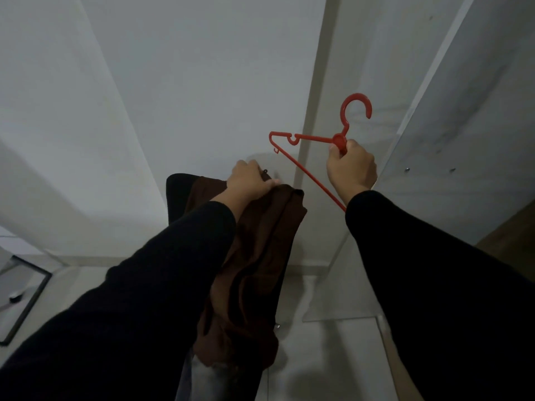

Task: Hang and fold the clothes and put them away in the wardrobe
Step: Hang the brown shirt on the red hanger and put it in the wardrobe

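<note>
My right hand [351, 169] grips a red plastic hanger [315, 137] at its neck, hook pointing up, held bare in front of the white wall. My left hand [250, 180] grips the top edge of a dark brown garment [254, 270], which hangs down below my forearm. A black garment [178, 192] shows behind the brown one, partly hidden by my left sleeve. The hanger's lower bar runs behind my right wrist. The two hands are apart, the hanger to the right of the clothes.
A white wardrobe panel [451, 140] stands open at the right, with a wooden surface [512, 227] beyond it. White wall [173, 82] fills the background. Pale tiled floor [327, 357] lies below. A black-framed object [31, 299] sits on the floor at far left.
</note>
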`<state>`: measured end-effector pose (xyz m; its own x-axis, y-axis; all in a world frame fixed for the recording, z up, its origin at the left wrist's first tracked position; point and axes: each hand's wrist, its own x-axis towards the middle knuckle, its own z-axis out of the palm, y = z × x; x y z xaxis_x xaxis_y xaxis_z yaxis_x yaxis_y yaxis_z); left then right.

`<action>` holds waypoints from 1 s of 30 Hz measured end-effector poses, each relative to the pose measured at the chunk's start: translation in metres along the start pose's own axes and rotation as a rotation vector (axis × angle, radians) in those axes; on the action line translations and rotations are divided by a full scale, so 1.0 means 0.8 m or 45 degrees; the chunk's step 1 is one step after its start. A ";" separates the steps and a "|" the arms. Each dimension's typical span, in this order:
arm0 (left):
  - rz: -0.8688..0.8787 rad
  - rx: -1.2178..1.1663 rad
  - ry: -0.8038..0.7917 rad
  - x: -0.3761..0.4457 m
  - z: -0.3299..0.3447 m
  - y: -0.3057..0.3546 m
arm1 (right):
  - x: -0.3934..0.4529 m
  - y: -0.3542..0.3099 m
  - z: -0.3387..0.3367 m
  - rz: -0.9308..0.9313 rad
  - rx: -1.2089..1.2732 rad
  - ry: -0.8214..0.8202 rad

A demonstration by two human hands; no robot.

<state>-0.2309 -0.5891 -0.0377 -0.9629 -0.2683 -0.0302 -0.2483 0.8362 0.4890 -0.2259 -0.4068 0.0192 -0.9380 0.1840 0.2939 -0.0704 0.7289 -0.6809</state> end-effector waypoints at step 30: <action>0.011 -2.304 -0.128 -0.157 -0.129 0.046 | -0.116 -0.092 -0.031 0.072 0.571 -0.595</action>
<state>-0.1082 -0.5739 0.0744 -0.9824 -0.1831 -0.0359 0.0998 -0.6778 0.7284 -0.1250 -0.4609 0.0586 -0.9861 -0.1663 -0.0046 -0.0566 0.3618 -0.9305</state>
